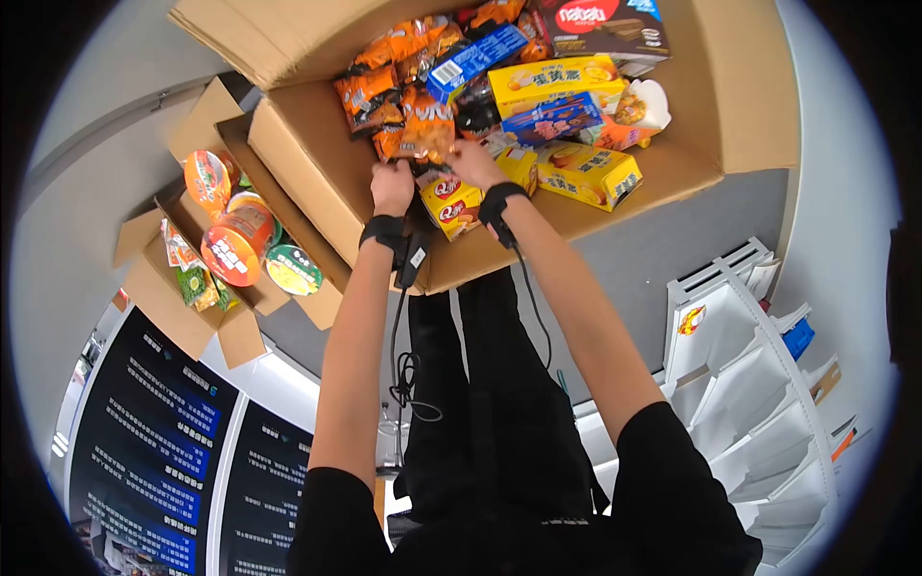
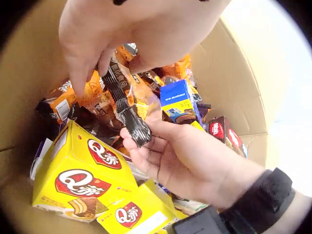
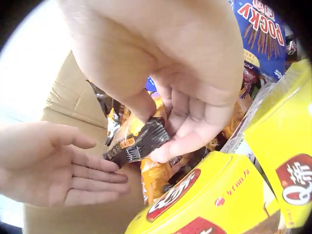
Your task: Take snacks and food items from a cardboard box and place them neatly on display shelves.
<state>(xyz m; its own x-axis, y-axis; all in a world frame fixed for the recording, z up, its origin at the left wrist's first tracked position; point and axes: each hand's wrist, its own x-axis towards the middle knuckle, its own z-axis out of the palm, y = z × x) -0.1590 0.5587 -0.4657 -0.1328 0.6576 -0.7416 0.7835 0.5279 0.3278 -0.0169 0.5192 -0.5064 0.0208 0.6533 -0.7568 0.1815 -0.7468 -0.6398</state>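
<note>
Snack packet (image 2: 136,92) pinched in the right hand's grip (image 2: 185,156), left hand (image 3: 63,165) straight-fingered beside it, yellow boxes (image 2: 80,173) crowding close, orange packets (image 1: 399,43) beyond, all inside a large carton (image 1: 298,173) (smaller carton (image 1: 178,298) alongside).

In the carton (image 1: 706,115), snack bags (image 1: 369,92) lie behind Q boxes (image 1: 449,200).

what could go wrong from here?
1. Slip or tear: the right hand pinches the snack bag by its black sealed end. The left hand has straight fingers, so it may give little backup grip.
2. Knock: the yellow boxes lie close to the right hand and could get bumped or dented.
3. Snag: cables hang from both wrist straps near the carton's edge and might catch.
</note>
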